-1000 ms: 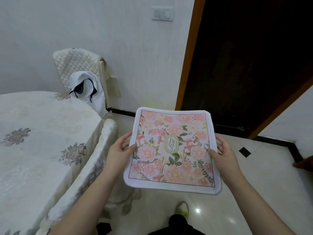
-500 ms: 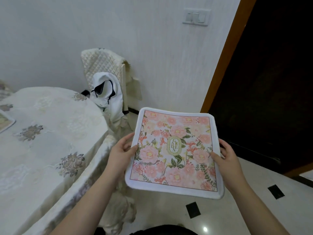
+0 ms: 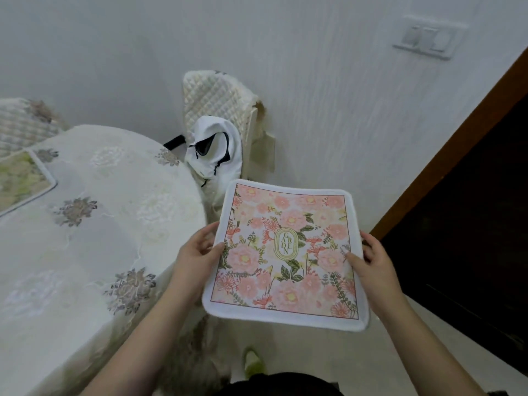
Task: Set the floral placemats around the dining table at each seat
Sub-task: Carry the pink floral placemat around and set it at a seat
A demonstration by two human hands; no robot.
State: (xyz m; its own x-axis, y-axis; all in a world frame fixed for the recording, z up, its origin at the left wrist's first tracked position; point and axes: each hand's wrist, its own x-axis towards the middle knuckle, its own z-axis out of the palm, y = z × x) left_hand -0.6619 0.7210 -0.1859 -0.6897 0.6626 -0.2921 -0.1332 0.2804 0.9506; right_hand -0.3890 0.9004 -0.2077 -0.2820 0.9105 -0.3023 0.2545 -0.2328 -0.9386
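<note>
Head view, only one. Step in hand, as I read it: carrying one mat to a seat, not yet laid. The pink floral placemat (image 3: 287, 254) is held flat in the air, face up w/ the "GARDEN" oval readable, just off the dining table (image 3: 94, 224) on its right side, over the floor and not touching the cloth.

Another placemat (image 3: 24, 178), greenish print, lies on the table at its far-left edge, so at least one seat looks done.

Next move prob calls for: swing the mat left over the table edge nearest the quilted chair (image 3: 217, 101), which stands beyond the table's right rim w/ a white bag (image 3: 217, 150) hung on it. Lower it level, square to the rim, then let go both sides together. It sags a bit at the near edge, so it's soft; could fold if dropped from one side.

Left hand (image 3: 197, 252): pinching the mat's left edge, thumb on top, fingers curled under, partly hidden. Right hand (image 3: 371, 258): same on the right edge, thumb over the print border, fingers curled behind. Neither hand touches the table.
</note>
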